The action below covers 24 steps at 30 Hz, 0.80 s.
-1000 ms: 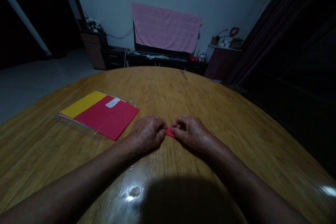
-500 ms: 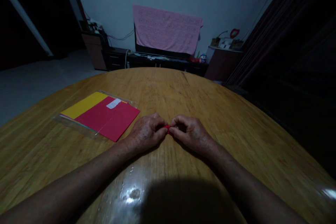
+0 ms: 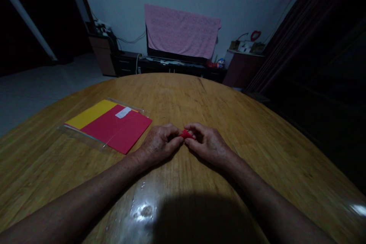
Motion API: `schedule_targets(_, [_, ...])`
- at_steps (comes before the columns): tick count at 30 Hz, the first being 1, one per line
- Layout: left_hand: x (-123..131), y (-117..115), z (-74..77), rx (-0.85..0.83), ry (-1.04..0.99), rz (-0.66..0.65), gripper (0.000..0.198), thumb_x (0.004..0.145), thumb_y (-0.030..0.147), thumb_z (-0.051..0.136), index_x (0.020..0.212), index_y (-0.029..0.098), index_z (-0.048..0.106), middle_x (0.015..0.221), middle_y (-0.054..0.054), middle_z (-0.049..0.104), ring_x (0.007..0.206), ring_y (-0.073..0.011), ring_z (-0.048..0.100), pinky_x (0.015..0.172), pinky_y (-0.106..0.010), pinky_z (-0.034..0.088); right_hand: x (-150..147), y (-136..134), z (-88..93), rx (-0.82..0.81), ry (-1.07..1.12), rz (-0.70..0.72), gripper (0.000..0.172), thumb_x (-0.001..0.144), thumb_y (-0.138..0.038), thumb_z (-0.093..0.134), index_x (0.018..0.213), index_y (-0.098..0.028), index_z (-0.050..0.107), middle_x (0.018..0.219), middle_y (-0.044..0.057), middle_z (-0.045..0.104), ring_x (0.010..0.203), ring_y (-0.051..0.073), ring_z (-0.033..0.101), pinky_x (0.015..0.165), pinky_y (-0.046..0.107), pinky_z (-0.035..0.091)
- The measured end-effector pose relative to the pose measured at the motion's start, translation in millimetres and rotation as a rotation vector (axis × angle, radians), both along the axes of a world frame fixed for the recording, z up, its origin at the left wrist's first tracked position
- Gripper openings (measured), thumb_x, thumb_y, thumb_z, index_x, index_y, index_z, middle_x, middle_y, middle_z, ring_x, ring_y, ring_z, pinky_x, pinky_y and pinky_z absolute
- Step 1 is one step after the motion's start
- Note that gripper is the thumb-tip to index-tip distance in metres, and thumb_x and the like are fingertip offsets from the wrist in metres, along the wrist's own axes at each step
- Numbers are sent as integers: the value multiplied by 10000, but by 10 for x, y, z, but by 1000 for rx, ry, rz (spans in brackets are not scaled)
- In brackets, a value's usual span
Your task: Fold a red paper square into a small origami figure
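Left hand [image 3: 158,145] and right hand [image 3: 208,145] pinch a small folded piece of red paper [image 3: 186,134], fingers clamped on it, over a wooden bench [image 3: 234,129], near a plastic-sleeved pack of red and yellow paper [image 3: 114,126].

Glossy wood table [image 3: 228,103], probably matt red paper [image 3: 186,134]

**Folded paper [image 3: 186,134] mid-counter, packet of sheets [image 3: 108,124] to its left**

The folded paper is held between the left hand [image 3: 159,144] and the right hand [image 3: 207,145], just above the counter [image 3: 183,99]. The packet lies on the counter, just beside the left hand. Beyond the far edge, a television [image 3: 177,55] stands on a low cabinet [image 3: 177,68], with a side cabinet [image 3: 243,69] to its right.
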State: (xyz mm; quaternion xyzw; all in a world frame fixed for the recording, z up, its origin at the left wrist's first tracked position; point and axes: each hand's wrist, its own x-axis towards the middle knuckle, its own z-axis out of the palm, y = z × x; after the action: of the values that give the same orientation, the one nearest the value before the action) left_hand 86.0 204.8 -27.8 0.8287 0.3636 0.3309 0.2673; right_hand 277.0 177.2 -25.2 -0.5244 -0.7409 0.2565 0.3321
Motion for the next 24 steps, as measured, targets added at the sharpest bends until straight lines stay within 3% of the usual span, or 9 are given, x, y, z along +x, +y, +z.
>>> schedule_targets(6, [14, 8, -30, -122, -123, 15, 131, 852, 232, 576, 897, 171, 683, 782, -14, 711, 706, -126, 636, 646, -231, 471, -26, 0, -31, -25, 122, -2, 155, 852, -326, 602, 926, -196, 643, 737, 0, 595, 670, 122, 537, 611, 247, 428])
schedule_targets(14, [27, -5, -23, -90, -176, 65, 118, 824, 234, 610, 825, 164, 705, 723, -11, 721, 649, -122, 639, 593, -217, 470, -29, -2, -32, -44, 159, -8, 155, 845, -331, 619, 895, -186, 641, 716, -7, 594, 633, 110, 517, 586, 238, 417])
schedule_targets(24, [15, 6, -45, -56, -161, 44, 137, 826, 226, 620, 852, 181, 747, 785, -34, 749, 696, -144, 675, 622, -232, 506, -28, -4, -17, -62, 188, -22, 128, 823, -287, 640, 885, -183, 682, 773, 17, 678, 689, 132, 599, 648, 259, 469])
